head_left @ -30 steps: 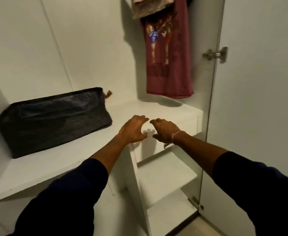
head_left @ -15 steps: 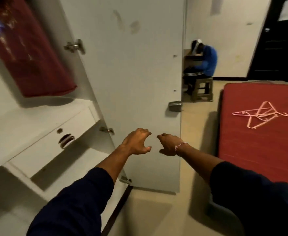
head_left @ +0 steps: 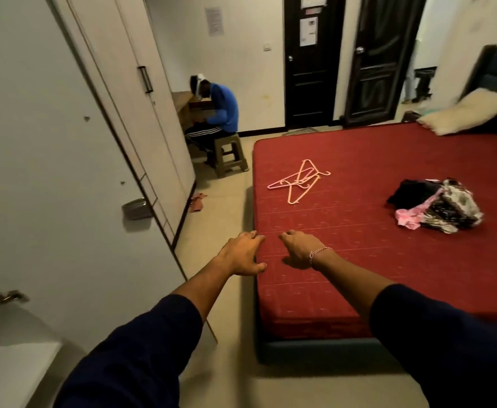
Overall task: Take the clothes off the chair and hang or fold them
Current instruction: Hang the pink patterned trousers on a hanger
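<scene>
A pile of clothes [head_left: 437, 206], black, pink and patterned, lies on the red mattress [head_left: 373, 260] at the right. Several pink hangers [head_left: 298, 181] lie in a heap on the mattress further left. My left hand [head_left: 241, 253] and my right hand [head_left: 298, 248] are stretched out in front of me over the mattress's near left corner, palms down, fingers loosely bent, holding nothing. The right wrist wears a thin bracelet. Both hands are well short of the hangers and the clothes.
The open white wardrobe door [head_left: 50, 172] stands at my left. A person in a blue top [head_left: 222, 108] sits on a stool [head_left: 229, 154] at a desk by the far wall. A pillow [head_left: 467, 114] lies at the bed's far right. Two dark doors [head_left: 341, 60] are behind.
My view has swung right, from the wardrobe shelf with the hanging red shirt, past the door, to the bed. Both hands stayed outstretched and empty.
</scene>
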`<state>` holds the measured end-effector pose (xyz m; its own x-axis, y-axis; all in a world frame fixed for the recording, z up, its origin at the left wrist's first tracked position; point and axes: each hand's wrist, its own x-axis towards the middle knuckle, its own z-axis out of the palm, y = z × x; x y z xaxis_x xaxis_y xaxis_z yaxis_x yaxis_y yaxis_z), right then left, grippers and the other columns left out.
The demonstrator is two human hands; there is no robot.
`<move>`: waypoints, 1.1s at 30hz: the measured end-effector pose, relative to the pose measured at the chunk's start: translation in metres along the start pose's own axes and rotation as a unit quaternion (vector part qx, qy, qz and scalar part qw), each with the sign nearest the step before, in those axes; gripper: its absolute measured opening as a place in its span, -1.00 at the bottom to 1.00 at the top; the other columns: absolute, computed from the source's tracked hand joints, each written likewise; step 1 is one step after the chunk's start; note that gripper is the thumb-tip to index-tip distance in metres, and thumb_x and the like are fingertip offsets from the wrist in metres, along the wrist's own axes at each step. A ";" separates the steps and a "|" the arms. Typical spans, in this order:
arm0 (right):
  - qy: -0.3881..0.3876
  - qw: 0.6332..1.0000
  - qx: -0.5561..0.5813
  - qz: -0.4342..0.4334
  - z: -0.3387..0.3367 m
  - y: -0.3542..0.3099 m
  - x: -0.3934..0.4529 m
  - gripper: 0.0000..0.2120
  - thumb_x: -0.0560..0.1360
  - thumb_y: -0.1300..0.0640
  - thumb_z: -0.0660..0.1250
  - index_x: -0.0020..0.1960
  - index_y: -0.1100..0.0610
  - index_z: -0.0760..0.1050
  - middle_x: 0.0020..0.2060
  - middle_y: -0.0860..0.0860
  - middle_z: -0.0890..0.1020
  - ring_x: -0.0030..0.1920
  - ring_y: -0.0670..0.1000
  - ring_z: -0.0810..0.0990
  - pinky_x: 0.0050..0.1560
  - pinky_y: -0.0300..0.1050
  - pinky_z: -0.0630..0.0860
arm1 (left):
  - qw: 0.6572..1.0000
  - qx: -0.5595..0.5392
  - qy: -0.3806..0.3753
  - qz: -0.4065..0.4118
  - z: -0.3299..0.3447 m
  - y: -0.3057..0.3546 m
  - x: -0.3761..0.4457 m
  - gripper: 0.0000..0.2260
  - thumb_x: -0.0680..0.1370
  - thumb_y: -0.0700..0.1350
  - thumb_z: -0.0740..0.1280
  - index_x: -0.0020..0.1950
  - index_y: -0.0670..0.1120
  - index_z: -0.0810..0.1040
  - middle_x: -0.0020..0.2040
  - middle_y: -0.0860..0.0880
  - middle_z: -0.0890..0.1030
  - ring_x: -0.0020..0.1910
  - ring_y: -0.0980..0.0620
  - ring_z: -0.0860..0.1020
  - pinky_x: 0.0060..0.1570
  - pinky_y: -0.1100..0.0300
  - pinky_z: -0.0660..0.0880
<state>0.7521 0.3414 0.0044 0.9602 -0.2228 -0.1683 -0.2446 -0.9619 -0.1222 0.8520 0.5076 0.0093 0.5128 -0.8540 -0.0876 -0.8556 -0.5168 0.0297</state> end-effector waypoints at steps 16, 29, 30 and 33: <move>-0.023 0.976 0.032 0.216 -0.006 0.318 0.030 -0.37 0.52 -0.11 0.41 0.46 0.13 0.31 0.40 0.15 0.39 0.34 0.24 0.47 0.29 0.14 0.48 | 0.982 -0.034 -0.012 0.184 0.023 0.164 0.333 -0.23 0.46 0.19 0.38 0.55 -0.13 0.21 0.52 -0.17 0.32 0.48 -0.17 0.32 0.38 -0.11 0.38; -0.040 0.950 0.085 0.299 -0.007 0.539 0.046 -0.42 0.54 -0.11 0.38 0.42 0.19 0.38 0.34 0.17 0.43 0.34 0.22 0.46 0.28 0.06 0.48 | 0.963 -0.078 -0.066 0.250 0.043 0.297 0.528 -0.36 0.49 0.09 0.39 0.49 -0.17 0.33 0.42 -0.17 0.45 0.36 -0.19 0.45 0.29 -0.10 0.44; -0.043 0.949 0.085 0.300 -0.005 0.555 0.048 -0.43 0.54 -0.11 0.38 0.41 0.20 0.39 0.34 0.17 0.43 0.33 0.21 0.46 0.28 0.05 0.48 | 0.962 -0.078 -0.071 0.251 0.047 0.306 0.539 -0.36 0.50 0.08 0.38 0.49 -0.16 0.33 0.42 -0.17 0.45 0.36 -0.18 0.46 0.29 -0.09 0.45; -0.053 0.950 0.089 0.296 0.007 0.605 0.057 -0.46 0.56 -0.10 0.36 0.39 0.20 0.39 0.33 0.17 0.43 0.33 0.21 0.46 0.26 0.03 0.47 | 0.961 -0.083 -0.092 0.249 0.063 0.334 0.574 -0.37 0.50 0.08 0.37 0.51 -0.12 0.32 0.42 -0.15 0.45 0.35 -0.18 0.47 0.29 -0.07 0.45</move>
<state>0.6576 -0.2522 -0.0856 0.6316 -0.6895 -0.3545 -0.7645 -0.6298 -0.1371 0.8566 -0.1515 -0.0942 0.0084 -0.9806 -0.1956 -0.9607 -0.0622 0.2706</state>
